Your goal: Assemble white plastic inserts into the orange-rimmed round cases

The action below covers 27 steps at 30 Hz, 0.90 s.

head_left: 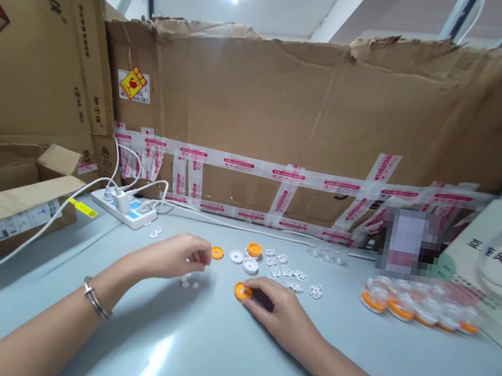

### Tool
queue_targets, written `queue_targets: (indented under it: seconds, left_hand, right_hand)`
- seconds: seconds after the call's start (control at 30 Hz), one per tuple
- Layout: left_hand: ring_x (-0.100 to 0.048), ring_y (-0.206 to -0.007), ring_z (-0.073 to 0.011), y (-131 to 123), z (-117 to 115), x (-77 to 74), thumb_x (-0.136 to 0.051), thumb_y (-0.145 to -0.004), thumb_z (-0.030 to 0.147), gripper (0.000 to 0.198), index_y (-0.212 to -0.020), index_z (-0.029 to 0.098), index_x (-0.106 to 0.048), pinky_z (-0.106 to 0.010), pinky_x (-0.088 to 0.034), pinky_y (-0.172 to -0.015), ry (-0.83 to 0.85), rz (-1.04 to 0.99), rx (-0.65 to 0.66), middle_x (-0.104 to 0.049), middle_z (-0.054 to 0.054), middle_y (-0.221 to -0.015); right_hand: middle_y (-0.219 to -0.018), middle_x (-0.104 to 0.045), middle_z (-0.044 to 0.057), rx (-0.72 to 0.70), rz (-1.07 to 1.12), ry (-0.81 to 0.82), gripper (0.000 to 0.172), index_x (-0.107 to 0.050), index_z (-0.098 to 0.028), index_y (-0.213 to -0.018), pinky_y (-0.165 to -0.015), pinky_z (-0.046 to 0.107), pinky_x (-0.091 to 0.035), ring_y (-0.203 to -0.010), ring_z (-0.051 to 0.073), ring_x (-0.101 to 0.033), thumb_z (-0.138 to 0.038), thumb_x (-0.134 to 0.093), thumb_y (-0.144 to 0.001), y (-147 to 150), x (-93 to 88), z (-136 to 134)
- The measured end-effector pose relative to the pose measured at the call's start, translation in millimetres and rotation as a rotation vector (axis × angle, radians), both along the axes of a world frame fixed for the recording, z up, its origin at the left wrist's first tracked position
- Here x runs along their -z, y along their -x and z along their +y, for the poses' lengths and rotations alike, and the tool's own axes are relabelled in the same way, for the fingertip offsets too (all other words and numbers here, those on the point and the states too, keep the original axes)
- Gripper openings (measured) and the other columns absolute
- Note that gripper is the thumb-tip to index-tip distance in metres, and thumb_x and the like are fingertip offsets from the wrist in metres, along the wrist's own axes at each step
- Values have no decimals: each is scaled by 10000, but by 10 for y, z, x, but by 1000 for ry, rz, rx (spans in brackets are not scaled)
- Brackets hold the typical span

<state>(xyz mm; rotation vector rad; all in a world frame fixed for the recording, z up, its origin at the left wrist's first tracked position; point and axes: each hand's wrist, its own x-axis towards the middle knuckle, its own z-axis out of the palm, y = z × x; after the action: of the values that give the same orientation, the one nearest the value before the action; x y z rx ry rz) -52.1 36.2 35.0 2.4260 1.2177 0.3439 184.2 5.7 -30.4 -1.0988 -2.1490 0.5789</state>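
Disc, orange, sits pinched by the right hand at its four o'clock — seemingly a steadying step, any next move needing fine control — as the left hand curls, contents unclear, at ten o'clock near small white pieces

On the worktop my feed shows me a power strip left, round assemblies right, small plates between them, a carton behind.

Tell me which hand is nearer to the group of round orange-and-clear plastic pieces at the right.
Right. The right hand is left of the group, its fingers at a round orange plastic disc; the left hand is farther left.
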Motion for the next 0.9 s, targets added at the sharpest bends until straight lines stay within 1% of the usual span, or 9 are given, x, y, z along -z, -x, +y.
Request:
queue_targets:
  seconds: [0.1, 0.2, 0.27, 0.33, 0.43, 0.57, 0.7, 0.77, 0.9]
  left_hand:
    - [-581, -734, -128, -169, -31, 127, -535, -766, 147, 105, -807, 153, -631, -213, -449, -670, -35, -151, 85, -607, -38, -846]
    - [-578, -768, -128, -318, -42, 287, -564, -782, 155, 96, -772, 158, -660, -209, -446, -692, -31, -244, 179, -618, -34, -824]
    - [-581, -765, -128, -388, -46, 369, -588, -776, 152, 78, -772, 151, -666, -210, -446, -699, -32, -283, 178, -628, -36, -802]
    - [-582, -742, -127, -432, -50, 418, -596, -769, 131, 72, -767, 146, -666, -216, -446, -697, -38, -278, 157, -635, -32, -770]
    - [-579, -711, -128, -457, -53, 441, -593, -762, 105, 84, -758, 147, -666, -221, -446, -686, -20, -243, 117, -635, -22, -732]
    - [-566, -749, -137, -449, -50, 447, -595, -759, 118, 87, -760, 160, -671, -237, -441, -722, -31, -221, 66, -608, -23, -792]
    - [-551, -791, -143, -434, -51, 473, -585, -772, 147, 96, -761, 173, -677, -252, -422, -767, -41, -191, 75, -580, -26, -831]
    - [-540, -795, -147, -438, -54, 497, -581, -767, 150, 91, -763, 174, -669, -254, -420, -755, -37, -183, 57, -564, -27, -832]
    - [-530, -763, -137, -467, -59, 518, -601, -736, 183, 80, -813, 175, -621, -250, -435, -712, -6, -214, -36, -510, -28, -901]
  right_hand:
    - [-901, -671, 33, -41, 8, -12, 144, -610, -216, -915, -757, 288, -473, -827, 165, -610, -212, -519, -804, 13, 23, 5]
    - [-920, -672, 38, -82, 18, -19, 160, -611, -208, -934, -766, 283, -473, -843, 163, -610, -194, -535, -794, 29, 37, 6]
    - [-933, -670, 36, -95, 16, -21, 171, -611, -207, -943, -764, 278, -473, -849, 161, -609, -182, -542, -789, 37, 39, 4]
    - [-939, -669, 33, -99, 14, -22, 176, -612, -207, -945, -760, 275, -474, -849, 160, -608, -172, -544, -786, 44, 36, 1]
    - [-926, -670, 37, -94, 12, -23, 164, -616, -196, -930, -755, 275, -476, -838, 161, -611, -169, -546, -784, 51, 31, -1]
    - [-924, -673, 44, -87, 11, -22, 146, -614, -199, -924, -764, 286, -478, -842, 170, -614, -205, -549, -794, 57, 31, -5]
    - [-919, -673, 48, -77, 2, -21, 137, -606, -202, -923, -753, 292, -481, -831, 171, -613, -220, -547, -800, 56, 32, -14]
    - [-917, -671, 44, -74, -6, -20, 135, -604, -201, -920, -747, 287, -479, -827, 168, -611, -211, -547, -798, 54, 28, -16]
    - [-913, -666, 36, -77, -15, -20, 145, -600, -210, -935, -738, 280, -475, -818, 164, -607, -220, -542, -803, 53, 18, -15]
